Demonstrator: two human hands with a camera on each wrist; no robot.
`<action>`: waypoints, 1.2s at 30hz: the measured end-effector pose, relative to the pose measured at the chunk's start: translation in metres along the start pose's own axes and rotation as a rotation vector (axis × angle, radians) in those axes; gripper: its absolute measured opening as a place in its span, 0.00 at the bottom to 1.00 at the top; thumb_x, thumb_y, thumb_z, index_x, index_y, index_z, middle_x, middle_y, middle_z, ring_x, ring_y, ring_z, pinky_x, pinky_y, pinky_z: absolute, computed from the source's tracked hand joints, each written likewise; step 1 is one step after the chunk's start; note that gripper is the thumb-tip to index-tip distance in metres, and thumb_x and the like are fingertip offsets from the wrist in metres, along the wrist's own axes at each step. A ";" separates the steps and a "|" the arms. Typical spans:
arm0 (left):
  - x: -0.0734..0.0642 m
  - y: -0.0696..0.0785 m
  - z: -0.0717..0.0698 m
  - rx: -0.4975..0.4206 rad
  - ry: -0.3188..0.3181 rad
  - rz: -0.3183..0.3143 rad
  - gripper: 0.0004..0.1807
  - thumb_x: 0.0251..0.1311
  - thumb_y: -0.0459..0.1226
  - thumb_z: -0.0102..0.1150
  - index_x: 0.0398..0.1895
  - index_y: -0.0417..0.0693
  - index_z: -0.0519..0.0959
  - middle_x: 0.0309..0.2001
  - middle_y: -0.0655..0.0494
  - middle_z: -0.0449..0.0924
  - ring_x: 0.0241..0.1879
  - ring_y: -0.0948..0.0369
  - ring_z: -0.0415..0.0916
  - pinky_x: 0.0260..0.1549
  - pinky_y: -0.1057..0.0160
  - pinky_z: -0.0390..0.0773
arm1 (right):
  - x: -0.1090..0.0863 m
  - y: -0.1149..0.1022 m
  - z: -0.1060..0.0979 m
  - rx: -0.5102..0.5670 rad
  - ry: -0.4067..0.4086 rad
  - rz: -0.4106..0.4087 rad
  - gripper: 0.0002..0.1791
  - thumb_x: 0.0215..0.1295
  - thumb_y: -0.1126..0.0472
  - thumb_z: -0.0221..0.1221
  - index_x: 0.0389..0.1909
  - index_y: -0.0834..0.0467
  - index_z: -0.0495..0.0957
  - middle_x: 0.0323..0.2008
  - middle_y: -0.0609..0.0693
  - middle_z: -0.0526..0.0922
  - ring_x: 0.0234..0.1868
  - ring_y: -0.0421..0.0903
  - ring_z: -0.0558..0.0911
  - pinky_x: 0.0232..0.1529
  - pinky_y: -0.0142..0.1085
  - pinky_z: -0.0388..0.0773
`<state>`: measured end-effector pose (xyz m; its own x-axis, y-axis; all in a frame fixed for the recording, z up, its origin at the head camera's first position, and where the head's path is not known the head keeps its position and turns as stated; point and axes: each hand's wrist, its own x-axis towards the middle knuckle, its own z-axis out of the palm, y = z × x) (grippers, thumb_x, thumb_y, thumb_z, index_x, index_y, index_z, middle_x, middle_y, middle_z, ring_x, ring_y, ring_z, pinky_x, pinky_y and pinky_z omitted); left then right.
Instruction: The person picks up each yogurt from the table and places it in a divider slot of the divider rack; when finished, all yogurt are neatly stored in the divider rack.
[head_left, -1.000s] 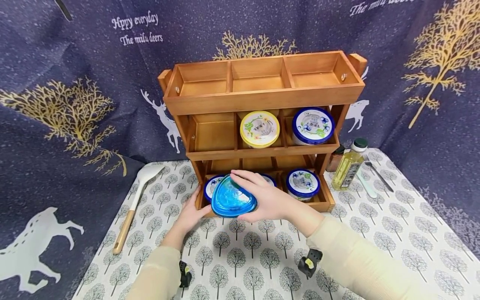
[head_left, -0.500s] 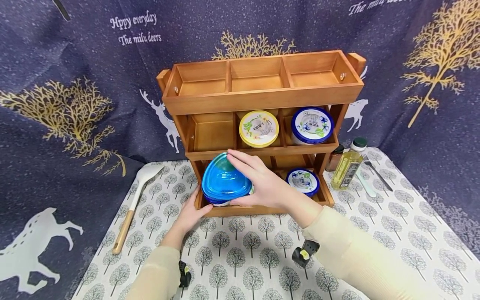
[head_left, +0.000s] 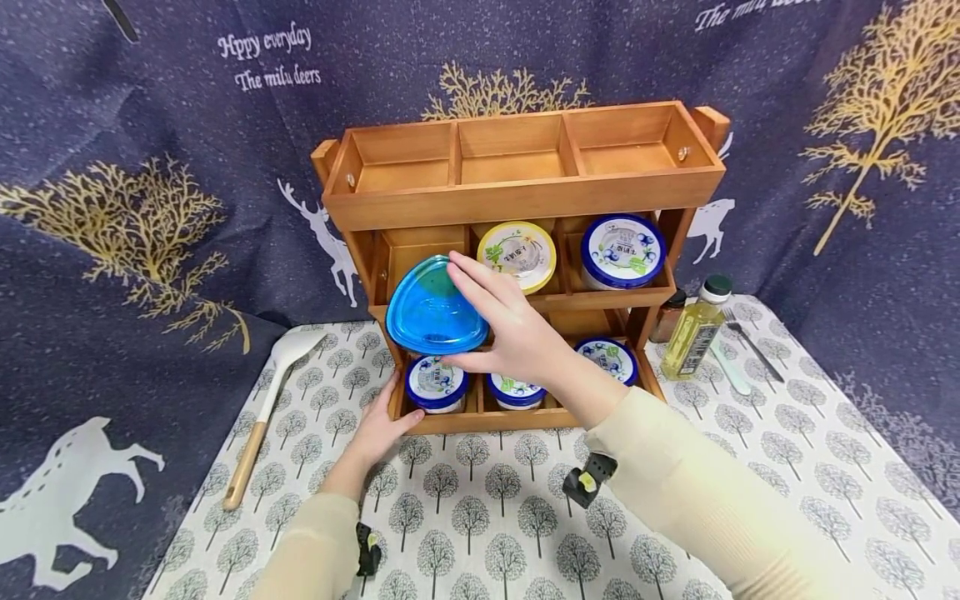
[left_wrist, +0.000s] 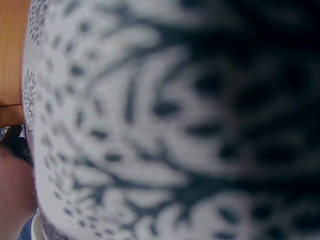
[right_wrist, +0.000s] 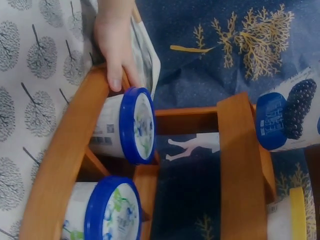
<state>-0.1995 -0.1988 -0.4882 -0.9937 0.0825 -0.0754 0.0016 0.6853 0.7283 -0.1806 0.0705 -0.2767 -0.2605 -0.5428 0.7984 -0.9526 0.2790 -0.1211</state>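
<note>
My right hand (head_left: 510,325) grips a tub (head_left: 435,308) with a rounded-triangular, translucent blue lid, tilted toward the head camera. It overlaps the left middle-tier compartment of the three-tier wooden rack (head_left: 525,204). In the right wrist view the tub (right_wrist: 295,110) shows a dark berry picture on its side. My left hand (head_left: 378,425) holds the rack's lower left corner, thumb over the front edge. Just below the held tub, round blue-lidded tubs (head_left: 437,383) sit in the bottom tier. A yellow-lidded tub (head_left: 517,250) occupies the central middle compartment, partly behind my right fingers.
Another blue-lidded tub (head_left: 624,250) stands in the right middle compartment. To the right are an oil bottle (head_left: 693,333), a brown jar (head_left: 667,317), a fork (head_left: 753,346) and a pale green-handled utensil (head_left: 729,371). A white spatula (head_left: 273,392) with a wooden handle lies left.
My right hand has raised the tub up and slightly left, from before the bottom tier to the middle tier. The bottom tubs are uncovered again. My left hand stays at the rack's corner.
</note>
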 end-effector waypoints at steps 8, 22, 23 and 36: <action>0.002 -0.003 0.001 -0.017 0.010 0.022 0.54 0.50 0.61 0.61 0.75 0.65 0.40 0.71 0.37 0.47 0.67 0.35 0.43 0.60 0.33 0.48 | 0.015 0.009 0.008 -0.112 -0.013 0.013 0.51 0.45 0.54 0.74 0.64 0.74 0.59 0.66 0.66 0.58 0.67 0.54 0.59 0.65 0.40 0.57; 0.003 -0.007 0.001 -0.010 0.010 0.075 0.54 0.51 0.60 0.61 0.75 0.62 0.40 0.71 0.37 0.46 0.67 0.34 0.43 0.59 0.31 0.47 | 0.012 0.021 0.030 -0.157 0.105 0.026 0.47 0.44 0.59 0.74 0.62 0.74 0.60 0.64 0.69 0.59 0.62 0.58 0.63 0.66 0.40 0.58; 0.003 -0.007 0.001 -0.014 0.009 0.079 0.54 0.52 0.60 0.61 0.75 0.61 0.40 0.71 0.37 0.46 0.67 0.34 0.43 0.59 0.32 0.47 | 0.012 0.021 0.031 -0.155 0.106 0.023 0.47 0.44 0.60 0.74 0.62 0.74 0.61 0.64 0.69 0.59 0.62 0.58 0.64 0.66 0.40 0.58; 0.000 -0.003 0.001 -0.011 0.005 0.043 0.52 0.54 0.59 0.60 0.75 0.62 0.41 0.70 0.35 0.48 0.68 0.35 0.42 0.58 0.30 0.47 | 0.018 0.024 0.036 -0.229 -0.048 0.159 0.43 0.52 0.56 0.69 0.66 0.67 0.60 0.65 0.66 0.58 0.65 0.58 0.64 0.64 0.43 0.61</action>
<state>-0.1991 -0.2001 -0.4911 -0.9933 0.1082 -0.0406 0.0431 0.6733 0.7382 -0.2137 0.0385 -0.2863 -0.4162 -0.5129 0.7508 -0.8401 0.5328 -0.1018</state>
